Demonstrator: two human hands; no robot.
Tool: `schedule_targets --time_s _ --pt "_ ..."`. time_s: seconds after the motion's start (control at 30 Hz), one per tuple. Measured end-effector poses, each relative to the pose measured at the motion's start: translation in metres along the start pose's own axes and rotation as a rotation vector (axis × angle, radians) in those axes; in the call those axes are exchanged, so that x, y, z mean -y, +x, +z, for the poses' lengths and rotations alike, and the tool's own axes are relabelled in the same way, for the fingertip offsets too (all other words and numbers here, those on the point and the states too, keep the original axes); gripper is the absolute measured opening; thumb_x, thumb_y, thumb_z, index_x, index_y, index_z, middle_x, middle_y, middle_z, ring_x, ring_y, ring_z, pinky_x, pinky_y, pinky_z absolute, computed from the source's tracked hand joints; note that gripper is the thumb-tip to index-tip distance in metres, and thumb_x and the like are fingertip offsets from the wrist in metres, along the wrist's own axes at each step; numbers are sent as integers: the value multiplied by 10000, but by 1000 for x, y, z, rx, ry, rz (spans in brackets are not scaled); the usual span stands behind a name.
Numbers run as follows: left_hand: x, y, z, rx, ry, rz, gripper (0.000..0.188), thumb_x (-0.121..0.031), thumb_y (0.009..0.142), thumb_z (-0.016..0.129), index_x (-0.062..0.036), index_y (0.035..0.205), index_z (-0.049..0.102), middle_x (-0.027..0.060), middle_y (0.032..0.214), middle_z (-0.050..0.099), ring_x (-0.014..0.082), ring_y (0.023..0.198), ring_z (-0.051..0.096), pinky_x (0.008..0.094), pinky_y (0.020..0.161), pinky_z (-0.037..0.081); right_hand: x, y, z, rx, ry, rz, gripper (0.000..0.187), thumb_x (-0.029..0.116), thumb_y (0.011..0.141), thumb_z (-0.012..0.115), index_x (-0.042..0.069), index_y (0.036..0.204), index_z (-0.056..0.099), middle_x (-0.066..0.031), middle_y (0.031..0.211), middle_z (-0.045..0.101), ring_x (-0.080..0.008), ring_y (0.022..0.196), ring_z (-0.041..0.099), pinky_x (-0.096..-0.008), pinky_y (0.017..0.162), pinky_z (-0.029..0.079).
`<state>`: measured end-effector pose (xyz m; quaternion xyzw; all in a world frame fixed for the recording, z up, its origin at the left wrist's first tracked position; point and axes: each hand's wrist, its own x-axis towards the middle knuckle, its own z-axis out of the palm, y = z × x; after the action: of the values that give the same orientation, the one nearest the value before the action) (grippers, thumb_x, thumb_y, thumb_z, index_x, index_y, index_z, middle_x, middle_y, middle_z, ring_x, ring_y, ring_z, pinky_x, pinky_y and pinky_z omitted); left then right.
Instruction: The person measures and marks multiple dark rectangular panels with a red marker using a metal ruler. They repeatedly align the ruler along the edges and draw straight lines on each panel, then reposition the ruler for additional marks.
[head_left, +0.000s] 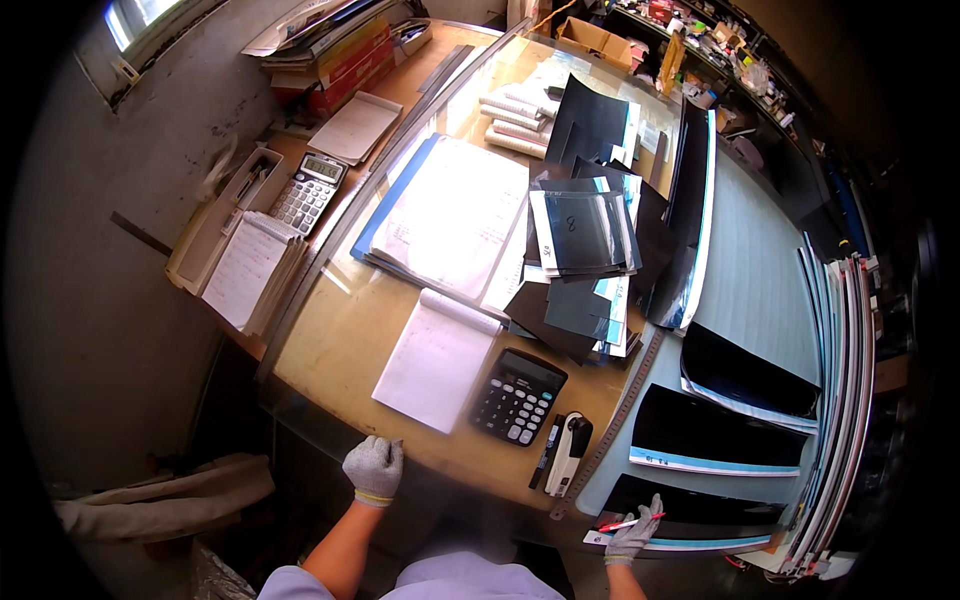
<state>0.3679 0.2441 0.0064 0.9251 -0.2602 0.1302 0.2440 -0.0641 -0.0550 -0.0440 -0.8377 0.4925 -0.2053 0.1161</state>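
My left hand [373,470], in a grey knit glove, is curled into a fist at the front edge of the glass-topped table [335,330]. Nothing shows in its fingers. At the lower right, my right hand [630,538], also gloved, grips a slim red pen [618,525]. It rests over the left end of the nearest black film strip [705,502], which has a pale blue and white edge. Two more such pieces, a middle black strip [715,430] and a farther black strip [745,370], lie beyond it on the pale blue surface.
A black calculator [518,397], a stapler [568,455], a black marker [545,452] and a notepad [438,360] lie between my hands. A metal ruler [610,425] separates the surfaces. Dark film samples [585,235] are piled farther back. Long upright-edged sheets [845,400] line the right.
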Motion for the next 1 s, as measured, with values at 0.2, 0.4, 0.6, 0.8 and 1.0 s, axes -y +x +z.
schedule_targets --time_s 0.2,0.4,0.6,0.8,1.0 --pt "0 -1 1 0 -2 -2 309 -173 849 775 -101 657 543 118 652 544 337 569 565 456 526 446 -1 0 0 12 -27 -9 425 -55 806 630 92 1176 482 -237 1557 472 -462 1430 429 -579 1183 329" --pt "1 -1 0 1 -6 -10 304 -173 845 777 -99 659 549 119 655 549 341 576 570 454 526 447 13 6 -8 43 -87 -63 437 -49 808 629 89 1191 470 -241 1563 459 -467 1432 424 -587 1181 324" --pt "3 -1 -3 10 4 -44 243 -161 864 757 -90 709 582 125 691 567 352 613 585 458 551 454 16 4 -7 26 -69 -71 438 -50 815 633 79 1205 480 -256 1557 463 -470 1429 428 -598 1177 322" --pt "3 -6 3 -7 -7 -60 249 -150 924 726 -60 743 581 155 711 536 372 620 549 445 566 434 28 12 -12 -26 -46 -86 426 -51 816 715 82 1178 535 -236 1530 516 -455 1390 477 -555 1156 355" --pt "18 -19 17 -16 67 -86 316 -232 1024 679 -27 797 598 166 737 555 345 611 528 419 577 456 32 20 -21 -13 -21 -127 386 12 816 727 44 1174 585 -262 1496 540 -473 1373 501 -569 1148 366"
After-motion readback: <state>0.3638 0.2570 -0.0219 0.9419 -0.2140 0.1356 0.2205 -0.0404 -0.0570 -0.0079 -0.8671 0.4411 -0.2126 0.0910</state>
